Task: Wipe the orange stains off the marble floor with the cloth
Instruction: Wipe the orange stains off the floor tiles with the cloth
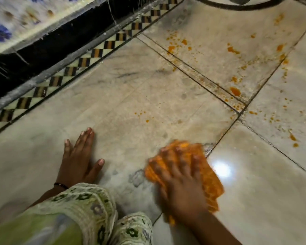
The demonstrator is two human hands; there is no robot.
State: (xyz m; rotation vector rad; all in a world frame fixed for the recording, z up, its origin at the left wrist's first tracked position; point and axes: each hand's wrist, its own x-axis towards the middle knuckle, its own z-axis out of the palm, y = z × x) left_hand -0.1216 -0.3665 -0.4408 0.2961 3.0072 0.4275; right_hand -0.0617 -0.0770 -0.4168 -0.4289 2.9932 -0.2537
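Orange stains (235, 91) are scattered over the marble floor (131, 96), concentrated in the upper right across several slabs and their dark joints; a small cluster of specks (141, 114) lies nearer the centre, ahead of both hands. Cloth (211, 181), orange and crumpled, lies flat on the floor at lower right, beside the joint where two slabs meet; the right hand (180, 181) rests on top of it, palm down, fingers spread and extended over the fabric, pressing rather than gripping; the cloth projects beyond the fingertips and to the right of the palm; this hand is motion-blurred. Left hand (79, 158) lies flat on bare marble, fingers straight, thumb out to the side, holding nothing; a dark thin band (61, 185) circles its wrist. Green patterned garment (74, 214) fills the lower left. Checkered border strip (88, 57) runs diagonally along the floor edge below a black skirting (42, 48); a bright light reflection (222, 169) sits just right of the cloth.
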